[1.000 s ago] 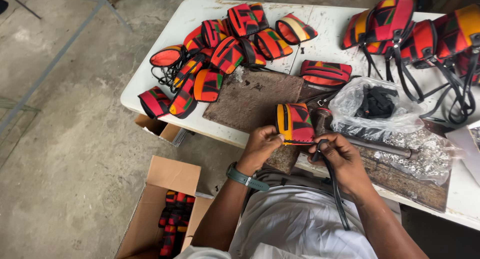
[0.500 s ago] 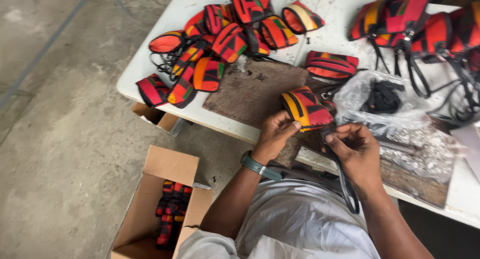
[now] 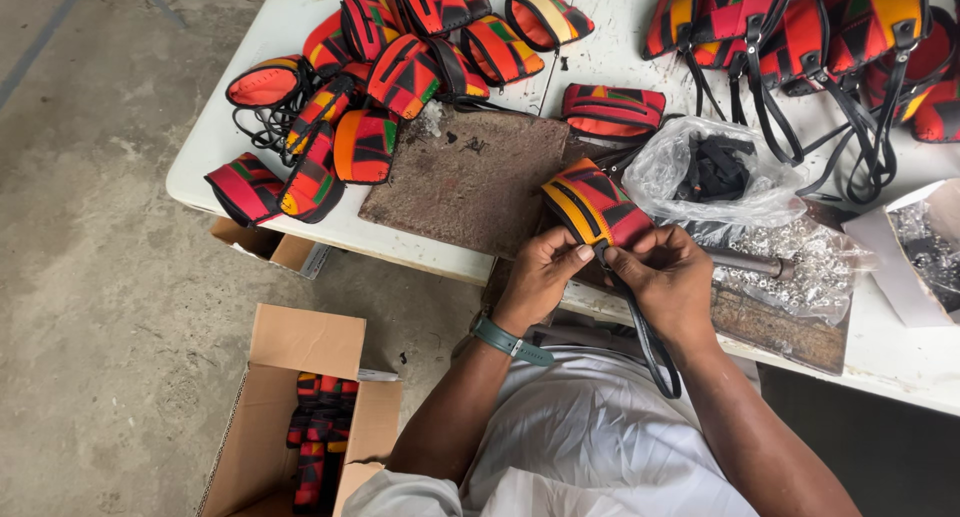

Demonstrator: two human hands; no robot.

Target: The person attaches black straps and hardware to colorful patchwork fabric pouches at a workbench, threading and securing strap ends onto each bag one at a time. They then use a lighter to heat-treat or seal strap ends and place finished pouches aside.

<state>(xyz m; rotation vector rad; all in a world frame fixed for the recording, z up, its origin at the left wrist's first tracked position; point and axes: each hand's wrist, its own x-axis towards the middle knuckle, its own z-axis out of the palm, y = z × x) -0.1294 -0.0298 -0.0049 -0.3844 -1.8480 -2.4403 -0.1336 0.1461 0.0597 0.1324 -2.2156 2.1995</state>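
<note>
A small pouch (image 3: 592, 207) in red, orange and black patterned cloth is held over the near edge of the white table (image 3: 230, 147). My left hand (image 3: 540, 272) grips its lower left corner, thumb on top. My right hand (image 3: 670, 277) pinches its lower right end, where a black strap (image 3: 650, 342) loops down toward my lap. A teal watch band sits on my left wrist.
Several similar pouches (image 3: 370, 67) are heaped at the table's back left, strapped ones (image 3: 800, 27) at the back right. A rusty brown slab (image 3: 470, 177), a clear bag of black parts (image 3: 715, 172) and shiny rivets (image 3: 790, 252) lie nearby. An open cardboard box (image 3: 300, 417) of pouches stands on the floor.
The pouch has tilted and shifted left in my hands, and my fingers have closed in on its lower end. The view has moved slightly.
</note>
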